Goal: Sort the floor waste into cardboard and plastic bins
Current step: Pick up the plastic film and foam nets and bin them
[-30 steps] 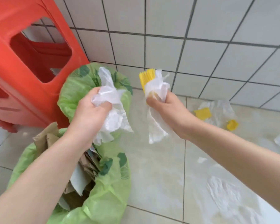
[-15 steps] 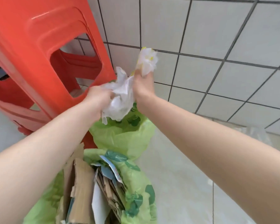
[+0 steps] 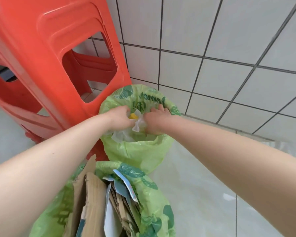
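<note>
a: what changed?
b: both hands dropped from wall height into the far green-lined plastic bin (image 3: 137, 151). left hand (image 3: 120, 117) pinches crumpled clear plastic wrap (image 3: 138, 123); right hand (image 3: 155, 119) presses it down.
a: so the plastic's nearly binned.

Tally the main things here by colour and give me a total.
Green: 2, the far bin bag under the hands and the near bin bag holding cardboard.
Red: 1, the stool stack.
Clear or white: 1, the crumpled plastic between the hands.
Yellow: 1, a small piece in the plastic.
Total: 5
</note>
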The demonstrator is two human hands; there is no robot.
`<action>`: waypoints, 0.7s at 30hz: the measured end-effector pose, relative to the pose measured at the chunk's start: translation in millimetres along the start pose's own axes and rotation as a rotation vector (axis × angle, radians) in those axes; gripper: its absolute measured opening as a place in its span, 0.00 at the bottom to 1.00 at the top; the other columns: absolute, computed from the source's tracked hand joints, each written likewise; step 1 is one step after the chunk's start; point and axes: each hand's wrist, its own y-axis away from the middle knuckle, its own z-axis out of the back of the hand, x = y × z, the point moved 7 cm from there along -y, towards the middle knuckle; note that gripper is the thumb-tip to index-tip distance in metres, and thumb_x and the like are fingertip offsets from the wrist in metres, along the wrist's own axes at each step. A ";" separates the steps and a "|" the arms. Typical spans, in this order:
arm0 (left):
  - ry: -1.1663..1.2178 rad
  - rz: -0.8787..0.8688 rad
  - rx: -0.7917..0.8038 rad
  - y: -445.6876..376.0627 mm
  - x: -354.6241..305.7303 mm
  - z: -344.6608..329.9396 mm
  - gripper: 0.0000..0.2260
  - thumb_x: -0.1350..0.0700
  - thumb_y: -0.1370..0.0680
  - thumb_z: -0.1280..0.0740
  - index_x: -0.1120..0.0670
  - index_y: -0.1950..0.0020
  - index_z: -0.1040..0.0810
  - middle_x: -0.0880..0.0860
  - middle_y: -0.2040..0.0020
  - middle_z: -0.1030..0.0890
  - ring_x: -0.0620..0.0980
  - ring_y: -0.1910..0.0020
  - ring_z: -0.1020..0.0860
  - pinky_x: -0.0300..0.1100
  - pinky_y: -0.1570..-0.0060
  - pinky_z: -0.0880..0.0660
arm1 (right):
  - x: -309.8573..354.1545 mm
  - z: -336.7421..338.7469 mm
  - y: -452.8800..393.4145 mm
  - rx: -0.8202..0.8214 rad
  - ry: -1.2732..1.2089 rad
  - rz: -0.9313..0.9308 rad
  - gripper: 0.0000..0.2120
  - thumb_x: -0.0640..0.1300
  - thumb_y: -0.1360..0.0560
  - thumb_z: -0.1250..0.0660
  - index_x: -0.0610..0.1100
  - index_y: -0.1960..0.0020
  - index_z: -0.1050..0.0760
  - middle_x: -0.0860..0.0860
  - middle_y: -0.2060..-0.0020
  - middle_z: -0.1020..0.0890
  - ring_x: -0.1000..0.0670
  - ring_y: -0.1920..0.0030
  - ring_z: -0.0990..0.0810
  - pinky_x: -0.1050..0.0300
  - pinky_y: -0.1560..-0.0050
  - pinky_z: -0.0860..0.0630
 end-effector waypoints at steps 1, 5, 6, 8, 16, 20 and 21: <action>0.030 -0.048 -0.037 3.9 -2.6 3.6 0.28 0.51 0.23 0.35 0.55 0.26 0.39 0.56 0.29 0.32 0.53 0.41 0.26 0.43 0.46 0.28 | 0.6 1.1 1.3 0.048 -0.022 0.010 0.24 0.50 0.24 0.35 0.44 0.31 0.34 0.41 0.31 0.34 0.34 0.31 0.42 0.39 0.31 0.40; 0.014 -0.168 -0.017 24.2 -5.4 11.0 0.38 0.52 0.28 0.30 0.46 0.23 0.47 0.53 0.24 0.41 0.54 0.28 0.36 0.45 0.34 0.35 | -6.6 32.3 10.5 -0.062 -0.213 0.071 0.37 0.58 0.32 0.29 0.49 0.29 0.39 0.43 0.34 0.33 0.36 0.32 0.39 0.40 0.36 0.34; -0.027 -0.181 0.004 29.1 -4.2 11.7 0.41 0.52 0.30 0.28 0.44 0.23 0.49 0.52 0.24 0.42 0.54 0.28 0.37 0.44 0.34 0.34 | -9.8 39.4 13.2 -0.106 -0.234 0.085 0.37 0.57 0.33 0.28 0.49 0.29 0.39 0.43 0.35 0.32 0.37 0.34 0.36 0.42 0.38 0.33; -0.137 -0.201 0.040 38.2 -1.5 11.3 0.44 0.53 0.32 0.27 0.43 0.23 0.50 0.52 0.25 0.43 0.53 0.28 0.37 0.44 0.34 0.33 | -12.7 47.5 18.1 -0.162 -0.231 0.112 0.34 0.54 0.32 0.27 0.47 0.31 0.37 0.43 0.38 0.31 0.39 0.39 0.31 0.46 0.42 0.29; -0.186 -0.214 -0.170 6.8 -12.9 1.9 0.20 0.66 0.25 0.37 0.52 0.35 0.27 0.56 0.38 0.27 0.56 0.41 0.27 0.41 0.54 0.29 | 10.8 12.2 8.4 0.024 -0.100 0.173 0.15 0.41 0.25 0.35 0.38 0.39 0.27 0.43 0.47 0.20 0.42 0.49 0.20 0.49 0.48 0.21; -0.410 -0.062 0.138 -11.1 1.6 -35.9 0.15 0.60 0.22 0.38 0.58 0.35 0.26 0.57 0.43 0.22 0.56 0.51 0.23 0.42 0.56 0.27 | 6.3 9.3 3.4 0.036 -0.099 0.180 0.19 0.46 0.25 0.33 0.39 0.37 0.27 0.44 0.47 0.19 0.42 0.49 0.20 0.48 0.46 0.21; -0.455 -0.042 0.196 -10.9 3.7 -40.9 0.16 0.58 0.21 0.38 0.59 0.34 0.27 0.56 0.44 0.22 0.55 0.51 0.23 0.43 0.55 0.27 | 2.7 14.6 5.0 0.009 -0.140 0.179 0.20 0.46 0.25 0.34 0.40 0.36 0.27 0.45 0.46 0.19 0.42 0.47 0.20 0.48 0.45 0.22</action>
